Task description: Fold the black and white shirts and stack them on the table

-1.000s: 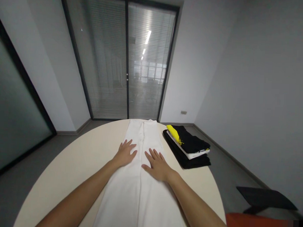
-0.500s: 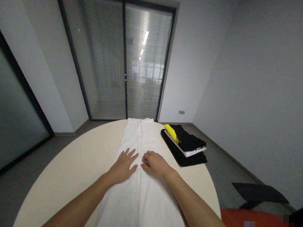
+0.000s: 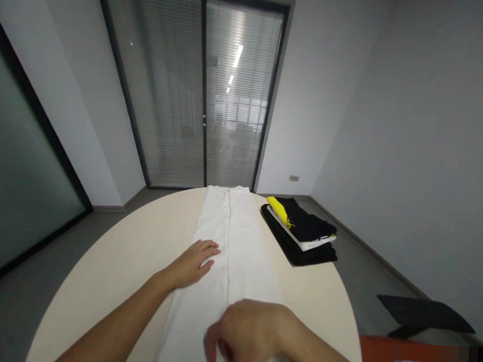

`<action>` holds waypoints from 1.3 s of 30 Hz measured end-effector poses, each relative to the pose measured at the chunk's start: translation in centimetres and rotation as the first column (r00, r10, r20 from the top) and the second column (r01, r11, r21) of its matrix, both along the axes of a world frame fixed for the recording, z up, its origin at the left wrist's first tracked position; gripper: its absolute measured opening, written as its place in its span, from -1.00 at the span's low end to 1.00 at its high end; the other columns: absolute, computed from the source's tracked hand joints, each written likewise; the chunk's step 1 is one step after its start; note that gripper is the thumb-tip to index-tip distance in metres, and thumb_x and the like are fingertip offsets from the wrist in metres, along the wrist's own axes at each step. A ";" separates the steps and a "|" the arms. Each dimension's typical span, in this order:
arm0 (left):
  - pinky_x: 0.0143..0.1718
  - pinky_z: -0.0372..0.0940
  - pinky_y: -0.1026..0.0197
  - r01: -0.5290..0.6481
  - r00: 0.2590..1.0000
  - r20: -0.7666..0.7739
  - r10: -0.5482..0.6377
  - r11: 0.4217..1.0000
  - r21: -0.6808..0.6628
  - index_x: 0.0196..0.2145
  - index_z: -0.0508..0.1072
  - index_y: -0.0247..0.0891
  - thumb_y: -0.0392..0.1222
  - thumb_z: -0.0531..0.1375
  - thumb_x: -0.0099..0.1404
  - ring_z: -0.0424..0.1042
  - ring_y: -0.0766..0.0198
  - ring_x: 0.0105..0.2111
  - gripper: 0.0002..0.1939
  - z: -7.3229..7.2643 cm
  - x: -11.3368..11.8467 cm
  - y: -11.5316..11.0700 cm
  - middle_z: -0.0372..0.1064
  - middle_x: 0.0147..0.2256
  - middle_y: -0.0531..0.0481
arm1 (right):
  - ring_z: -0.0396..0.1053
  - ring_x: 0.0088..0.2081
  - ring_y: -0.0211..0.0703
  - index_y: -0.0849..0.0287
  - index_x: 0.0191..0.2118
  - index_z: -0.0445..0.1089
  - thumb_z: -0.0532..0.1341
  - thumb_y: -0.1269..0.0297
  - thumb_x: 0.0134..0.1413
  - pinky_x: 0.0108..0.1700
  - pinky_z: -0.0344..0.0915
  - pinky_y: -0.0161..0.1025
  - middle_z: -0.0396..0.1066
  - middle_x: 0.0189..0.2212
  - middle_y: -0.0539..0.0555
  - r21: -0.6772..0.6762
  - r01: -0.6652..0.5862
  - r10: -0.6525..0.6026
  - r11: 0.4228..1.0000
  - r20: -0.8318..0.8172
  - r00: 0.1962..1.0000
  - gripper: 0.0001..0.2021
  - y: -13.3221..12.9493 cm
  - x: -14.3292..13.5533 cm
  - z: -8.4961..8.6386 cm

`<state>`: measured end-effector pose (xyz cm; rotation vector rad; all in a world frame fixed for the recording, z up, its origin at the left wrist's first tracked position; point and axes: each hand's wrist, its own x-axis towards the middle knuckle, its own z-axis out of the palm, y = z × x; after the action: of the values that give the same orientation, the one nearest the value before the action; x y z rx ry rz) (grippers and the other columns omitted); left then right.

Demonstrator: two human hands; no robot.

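Observation:
A long white garment point(image 3: 247, 255) lies lengthwise on the round table, a seam running down its middle and its far end at the table's back edge. My left hand point(image 3: 193, 261) rests flat on its left half, fingers apart. Lower down, close to the near end, my right hand point(image 3: 246, 331) is over the cloth with its fingers curled downward; whether cloth is between them is hidden.
On the right of the pale table point(image 3: 144, 235) sits a folded stack of black, white and yellow clothes point(image 3: 303, 225). Beyond the right edge are a black armrest point(image 3: 425, 314) and a red seat point(image 3: 417, 353).
My right hand has moved from beside the left hand down toward me along the garment. My left hand stays on the cloth, its fingers closer together. The view has shifted slightly.

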<state>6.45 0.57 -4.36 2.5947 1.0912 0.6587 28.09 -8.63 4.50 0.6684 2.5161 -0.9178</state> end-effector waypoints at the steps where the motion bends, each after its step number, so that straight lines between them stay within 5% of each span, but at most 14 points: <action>1: 0.30 0.09 -0.10 0.003 1.000 0.002 -0.003 1.000 0.004 0.14 0.39 -0.14 -0.26 0.08 0.40 0.25 0.10 0.21 -0.62 0.0 0.0 0.0 0.29 0.18 -0.13 | 0.44 -0.38 -0.18 -0.04 -0.01 0.47 0.39 0.13 -0.09 -0.40 0.18 -0.36 0.53 -0.37 -0.10 0.027 -0.024 0.023 0.999 0.029 0.999 -0.56 -0.3 -0.2 0.0; 5: 0.30 0.10 -0.10 0.003 1.000 0.007 -0.003 1.000 0.011 0.14 0.39 -0.15 -0.26 0.07 0.40 0.25 0.10 0.21 -0.63 0.1 0.1 0.0 0.29 0.18 -0.15 | 0.46 -0.44 -0.09 -0.03 -0.06 0.52 0.25 0.20 0.09 -0.48 0.17 -0.30 0.55 -0.37 0.02 0.159 -0.049 0.031 0.986 0.110 0.993 -0.73 -1.3 -0.7 -0.8; 13: 0.33 0.03 -0.12 -0.012 1.000 0.002 0.012 1.000 -0.014 0.14 0.38 -0.15 -0.24 0.06 0.41 0.22 0.11 0.24 -0.63 -0.1 0.2 0.0 0.29 0.20 -0.14 | 0.45 -0.50 -0.10 0.07 -0.36 0.56 0.27 0.27 0.03 -0.45 0.26 -0.27 0.53 -0.49 0.07 0.253 0.011 -0.021 0.968 0.037 0.999 -0.91 -1.9 -1.1 -4.4; 16: 0.35 -0.05 -0.13 -0.008 1.000 0.026 0.010 0.998 -0.058 0.12 0.40 -0.14 -0.22 0.07 0.41 0.17 0.09 0.28 -0.65 -0.1 0.1 -0.1 0.29 0.22 -0.12 | 0.43 -0.50 -0.14 0.09 -0.34 0.55 0.28 0.32 -0.01 -0.46 0.24 -0.29 0.51 -0.51 0.04 0.202 0.010 -0.012 0.979 0.009 1.000 -0.90 -1.6 -0.9 -3.6; 20: 0.34 -0.05 -0.09 0.043 0.996 0.090 -0.026 0.980 -0.196 0.00 0.49 -0.17 -0.10 0.13 0.40 0.10 0.03 0.32 -0.72 1.3 0.0 -1.0 0.34 0.19 -0.11 | 0.37 -0.48 -0.27 0.09 -0.24 0.52 0.35 0.36 -0.17 -0.43 0.20 -0.39 0.45 -0.47 -0.10 -0.049 0.005 -0.008 0.999 -0.065 0.998 -0.75 0.2 0.3 -1.7; 23: 0.28 0.07 -0.01 0.192 0.971 0.207 -0.121 0.908 -0.372 -0.12 0.55 -0.19 0.11 0.08 0.43 0.24 0.02 0.24 -0.62 3.5 -0.2 -1.9 0.47 0.06 -0.11 | 0.28 -0.48 -0.37 0.14 -0.27 0.50 0.39 0.35 -0.25 -0.41 0.19 -0.44 0.38 -0.46 -0.15 -0.223 0.173 -0.217 0.959 -0.188 0.958 -0.71 2.4 2.1 -1.3; 27: 0.14 0.21 0.04 0.441 0.889 0.376 -0.261 0.710 -0.549 -0.04 0.54 -0.24 0.46 -0.02 0.31 0.42 -0.01 0.04 -0.26 6.5 -0.4 -2.9 0.51 -0.03 -0.17 | 0.20 -0.51 -0.39 0.21 -0.31 0.45 0.32 0.38 -0.21 -0.45 0.13 -0.44 0.29 -0.55 -0.17 -0.401 0.365 -0.492 0.840 -0.282 0.824 -0.78 5.3 4.4 -2.2; 31: 0.09 0.26 0.05 0.487 0.867 0.437 -0.239 0.593 -0.641 0.12 0.41 -0.23 0.52 0.21 0.06 0.40 -0.07 0.04 -0.10 7.7 -0.3 -3.6 0.44 0.05 -0.17 | 0.19 -0.49 -0.39 0.25 -0.31 0.45 0.32 0.37 -0.17 -0.45 0.10 -0.42 0.31 -0.52 -0.13 -0.418 0.465 -0.619 0.780 -0.406 0.673 -0.80 7.2 5.5 -3.0; 35: 0.21 0.13 0.07 0.257 0.953 0.290 -0.093 0.755 -0.604 0.27 0.26 -0.16 0.15 0.43 -0.03 0.27 -0.06 0.18 -0.05 7.5 0.5 -4.2 0.28 0.21 -0.12 | 0.17 -0.49 -0.36 0.28 -0.26 0.47 0.36 0.21 -0.08 -0.45 0.07 -0.40 0.32 -0.53 -0.09 -0.440 0.508 -0.671 0.741 -0.450 0.589 -0.73 7.7 5.5 -3.3; 39: -0.06 0.28 0.22 -0.030 0.975 0.176 0.134 0.867 -0.497 0.04 0.46 -0.20 -0.09 0.38 0.06 0.46 0.10 -0.10 -0.44 6.0 2.4 -4.7 0.51 -0.06 -0.02 | 0.18 -0.49 -0.35 0.27 -0.25 0.49 0.39 0.03 -0.04 -0.45 0.07 -0.38 0.34 -0.52 -0.07 -0.477 0.497 -0.688 0.725 -0.480 0.544 -0.62 7.7 5.4 -3.3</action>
<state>8.87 -4.12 1.62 2.0077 1.1327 0.5600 33.53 -0.97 1.24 1.3721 2.5954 -2.0276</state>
